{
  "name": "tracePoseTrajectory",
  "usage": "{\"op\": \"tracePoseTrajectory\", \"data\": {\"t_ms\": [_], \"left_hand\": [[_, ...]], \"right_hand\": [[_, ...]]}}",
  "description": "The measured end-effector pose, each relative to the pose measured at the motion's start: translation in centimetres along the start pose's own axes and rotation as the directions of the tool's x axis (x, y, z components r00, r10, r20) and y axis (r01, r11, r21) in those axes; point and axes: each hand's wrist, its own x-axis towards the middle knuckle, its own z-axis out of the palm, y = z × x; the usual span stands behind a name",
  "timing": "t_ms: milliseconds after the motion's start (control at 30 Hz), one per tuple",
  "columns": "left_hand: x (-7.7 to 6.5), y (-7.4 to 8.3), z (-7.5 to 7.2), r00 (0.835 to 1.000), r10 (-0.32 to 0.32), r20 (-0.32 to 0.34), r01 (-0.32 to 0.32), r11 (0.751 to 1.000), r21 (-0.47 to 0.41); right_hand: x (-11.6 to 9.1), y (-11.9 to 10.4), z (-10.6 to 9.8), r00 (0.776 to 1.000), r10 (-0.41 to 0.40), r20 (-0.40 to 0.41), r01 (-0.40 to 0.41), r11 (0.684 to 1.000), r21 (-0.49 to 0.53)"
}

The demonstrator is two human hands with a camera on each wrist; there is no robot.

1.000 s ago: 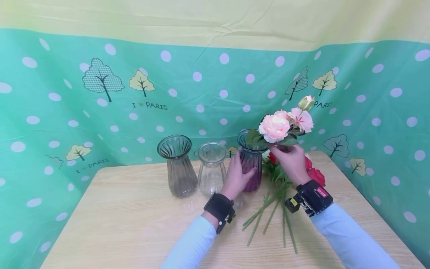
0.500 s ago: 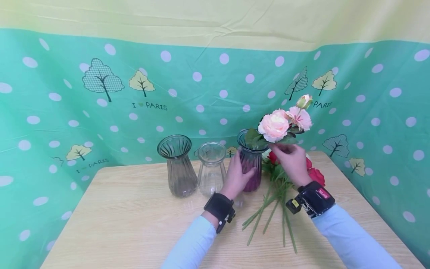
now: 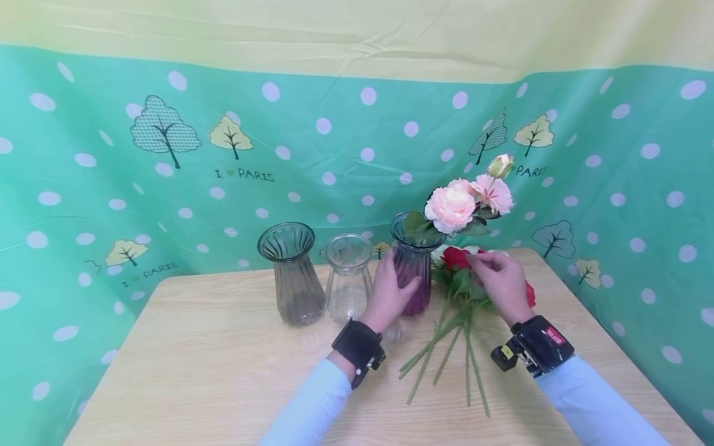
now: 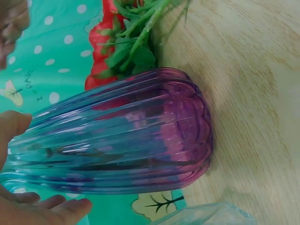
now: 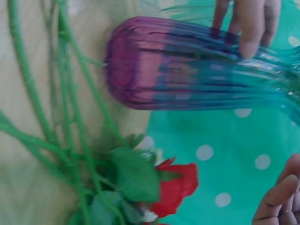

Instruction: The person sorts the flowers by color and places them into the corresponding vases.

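Note:
In the head view my left hand (image 3: 387, 294) holds the side of a ribbed glass vase (image 3: 419, 303), blue-green above and purple at its base. Its thumb (image 4: 14, 126) and fingers lie on either side of the vase in the left wrist view. Pink artificial flowers (image 3: 450, 207) with a bud stand in that vase, leaning right over its rim. My right hand (image 3: 502, 285) is apart from them, fingers loosely bent with nothing between them, above red roses (image 3: 456, 257). The right wrist view shows part of this hand (image 5: 281, 199) and a red rose (image 5: 176, 187) nearby.
To the left of the held vase stand a clear glass vase (image 3: 350, 285) and a smoky grey one (image 3: 298, 291). Long green stems (image 3: 446, 353) of the lying flowers spread over the wooden table (image 3: 223, 378). A green dotted curtain (image 3: 312, 167) hangs behind.
My right hand has let go of the pink flowers' stem and moved down and right, away from the vase. The flowers stay in the vase; my left hand keeps its hold.

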Motion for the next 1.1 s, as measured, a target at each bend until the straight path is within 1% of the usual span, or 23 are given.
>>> {"op": "tracePoseTrajectory", "data": {"t_ms": [133, 267, 433, 533, 633, 733, 833, 933, 1000, 1100], "left_hand": [[-0.6, 0.2, -1.2, 1.000, 0.007, 0.003, -0.007, 1.000, -0.003], [-1.3, 0.2, -2.4, 1.000, 0.012, 0.017, -0.011, 1.000, -0.009], [-2.6, 0.2, -4.1, 0.999, -0.007, 0.039, 0.008, 1.000, -0.028], [-3.4, 0.2, -5.2, 0.999, -0.023, 0.029, 0.024, 0.998, -0.054], [-4.1, -0.1, -6.2, 1.000, -0.013, -0.006, 0.012, 0.998, -0.058], [-4.7, -0.3, -7.0, 0.999, 0.013, -0.050, -0.016, 0.999, -0.051], [-5.4, -0.7, -7.9, 0.995, 0.020, -0.093, -0.026, 0.998, -0.062], [-5.9, -1.3, -8.6, 0.989, 0.011, -0.146, -0.023, 0.997, -0.080], [-6.2, -1.9, -9.0, 0.982, 0.009, -0.186, -0.025, 0.996, -0.083], [-6.4, -2.8, -9.3, 0.971, -0.010, -0.237, -0.011, 0.996, -0.086]], "right_hand": [[-0.1, 0.9, 0.0, 0.999, 0.032, 0.005, -0.032, 0.999, -0.016], [-0.4, 1.9, 0.5, 0.998, 0.066, 0.019, -0.065, 0.997, -0.047], [-0.6, 3.1, 1.3, 0.992, 0.105, 0.068, -0.102, 0.994, -0.050], [-0.9, 3.6, 1.7, 0.986, 0.125, 0.109, -0.119, 0.991, -0.055], [-1.2, 4.1, 2.1, 0.980, 0.134, 0.150, -0.126, 0.990, -0.065], [-1.5, 4.8, 2.4, 0.973, 0.141, 0.183, -0.128, 0.988, -0.081], [-1.8, 5.5, 2.6, 0.968, 0.157, 0.196, -0.142, 0.986, -0.090], [-1.9, 6.0, 2.9, 0.967, 0.165, 0.197, -0.146, 0.984, -0.105], [-1.9, 6.3, 3.1, 0.965, 0.173, 0.197, -0.151, 0.981, -0.118], [-2.0, 6.6, 3.4, 0.960, 0.181, 0.212, -0.156, 0.979, -0.133]]}}
